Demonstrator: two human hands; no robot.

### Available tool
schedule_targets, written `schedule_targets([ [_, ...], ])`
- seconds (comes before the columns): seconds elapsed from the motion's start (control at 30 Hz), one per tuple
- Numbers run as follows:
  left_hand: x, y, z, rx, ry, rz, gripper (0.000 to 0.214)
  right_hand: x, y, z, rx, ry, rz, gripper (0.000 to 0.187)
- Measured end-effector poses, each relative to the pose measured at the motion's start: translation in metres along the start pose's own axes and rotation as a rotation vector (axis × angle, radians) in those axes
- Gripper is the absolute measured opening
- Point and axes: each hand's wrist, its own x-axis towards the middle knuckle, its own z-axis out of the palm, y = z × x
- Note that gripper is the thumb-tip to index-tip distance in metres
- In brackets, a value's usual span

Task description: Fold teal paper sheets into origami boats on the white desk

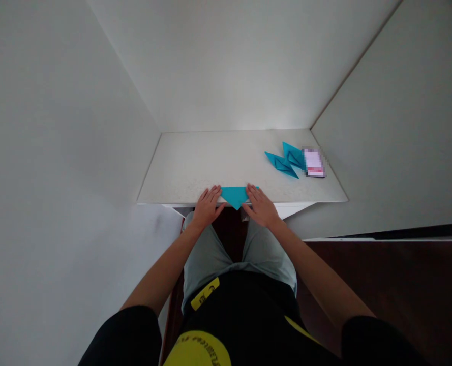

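Presses ends of folded blue paper [234,195] at front edge of tabletop [199,157], with left hand [206,206] and right hand [262,206] flat, grip apart. Could skew under uneven pressure, or bend at overhanging tip.

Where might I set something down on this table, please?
Free: tabletop between left wall and two folded shapes, beyond left hand and right hand. Crowded: right side, shapes beside a pixelated object; front edge, hands on blue paper.
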Motion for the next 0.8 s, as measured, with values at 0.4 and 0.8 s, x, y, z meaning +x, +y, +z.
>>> schedule_targets([
  [0.4, -0.003, 0.0, -0.013, -0.237, 0.106, -0.2, 0.023, -0.018, 0.027, -0.028, 0.108, 0.136, 0.075, 0.028],
  [0.8, 0.036, -0.017, -0.012, -0.091, 0.091, -0.316, 0.024, 0.035, 0.051, -0.016, 0.172, 0.159, 0.184, 0.021],
])
